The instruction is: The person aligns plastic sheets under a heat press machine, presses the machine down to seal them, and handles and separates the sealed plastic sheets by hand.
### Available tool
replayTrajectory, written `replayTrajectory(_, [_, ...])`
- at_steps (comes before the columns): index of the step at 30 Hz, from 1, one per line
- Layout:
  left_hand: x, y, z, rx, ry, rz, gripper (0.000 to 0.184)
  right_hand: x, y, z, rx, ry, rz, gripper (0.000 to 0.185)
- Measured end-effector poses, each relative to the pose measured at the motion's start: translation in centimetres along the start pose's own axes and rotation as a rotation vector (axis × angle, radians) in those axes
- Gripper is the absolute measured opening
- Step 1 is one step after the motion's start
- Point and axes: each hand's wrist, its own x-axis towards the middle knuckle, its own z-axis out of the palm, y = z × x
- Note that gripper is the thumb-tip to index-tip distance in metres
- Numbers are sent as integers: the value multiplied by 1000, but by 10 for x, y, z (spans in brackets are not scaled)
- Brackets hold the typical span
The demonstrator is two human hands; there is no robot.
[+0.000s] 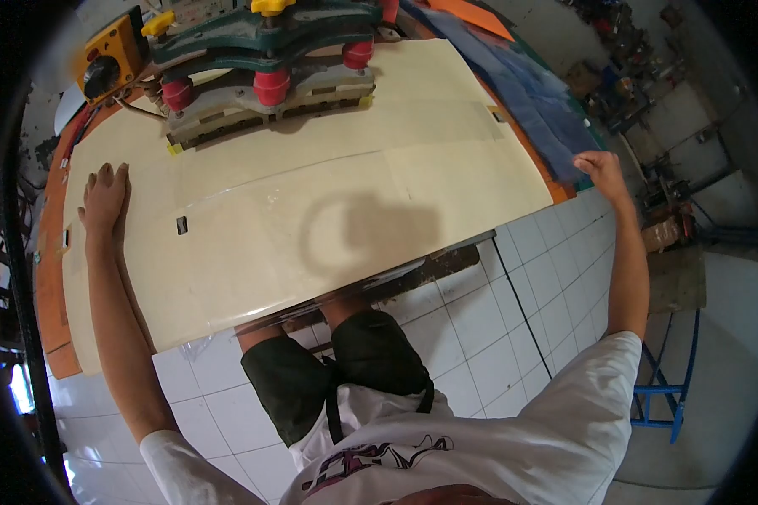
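A person's left hand (103, 200) rests palm down on a cream sheet (286, 202), fingers slightly spread and straight, near the left edge of the orange-brown worktop (57, 324) beneath it. Beyond the hand, a yellow control box (112, 63) with a black knob stands at the far left. To the hand's right, a small dark tag (183, 225) lies on the sheet. A green press (261, 50) with red mounts (269, 87) stands across the far part of the sheet, while a dark shadow (383, 231) falls nearer the person, who wears dark shorts (370, 353) at the near edge. At right, a long blue sheet (522, 93), partly blurred, runs along the worktop's side, below an orange sheet (473, 15). The right hand (602, 172) is at the blue sheet's near end, its fingers curled tight; whether they pinch the corner cannot be told. A blue frame (665, 391) stands on the floor, far right.
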Motion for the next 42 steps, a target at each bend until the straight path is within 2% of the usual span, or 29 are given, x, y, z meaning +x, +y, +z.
replayTrajectory(10, [-1,2,-3,10,-14,-9,73,20,12,15,323,137,-84,9])
replayTrajectory(14, [-5,4,-3,10,-1,-4,73,26,8,25,255,114,-46,15])
replayTrajectory(16, [-4,4,-3,0,-5,-29,72,26,-1,29,168,-40,-148,23])
replayTrajectory(17, [-4,3,-3,-3,0,-38,72,27,-5,23,125,-211,-27,31])
replayTrajectory(18, [-9,7,-7,-8,-5,-29,69,29,-6,25,123,-207,-38,31])
replayTrajectory(21, [-20,15,-17,-16,-3,-34,64,38,-23,26,45,-429,18,25])
replayTrajectory(22, [-23,17,-19,-16,1,-31,61,46,-28,22,38,-422,-4,25])
replayTrajectory(24, [-25,16,-19,-22,15,-36,58,59,-38,16,-41,-588,20,21])
replayTrajectory(25, [-24,15,-17,-19,28,-29,59,73,-48,5,-42,-576,7,21])
replayTrajectory(27, [-24,16,-20,-31,14,-15,62,120,-71,-30,-421,-648,-81,25])
replayTrajectory(28, [-24,15,-19,-26,24,-14,62,143,-64,-49,-426,-394,-134,22])
replayTrajectory(29, [-23,15,-18,-19,3,-20,63,182,-37,-64,-294,-55,-160,23])
replayTrajectory(30, [-22,16,-20,-15,-15,-27,64,187,-70,-97,-391,242,-85,25])
replayTrajectory(32, [-24,17,-30,-17,-73,-29,64,198,-108,-141,-295,825,32,30])
replayTrajectory(35, [-24,16,-24,-52,-34,-38,63,185,-165,-185,-100,1243,206,26])
replayTrajectory(36, [-25,15,-24,-75,-9,-35,64,183,-169,-194,-98,1245,206,26])
replayTrajectory(38, [-26,14,-21,-120,36,-28,66,179,-172,-203,49,1597,197,23])
replayTrajectory(39, [-26,14,-18,-122,36,-30,66,172,-173,-203,50,1598,194,23])
replayTrajectory(41, [-22,10,-15,-168,135,-24,63,145,-176,-194,-168,1901,55,22])
replayTrajectory(42, [-25,10,-18,-164,135,-33,63,132,-175,-184,-104,1922,-137,20])
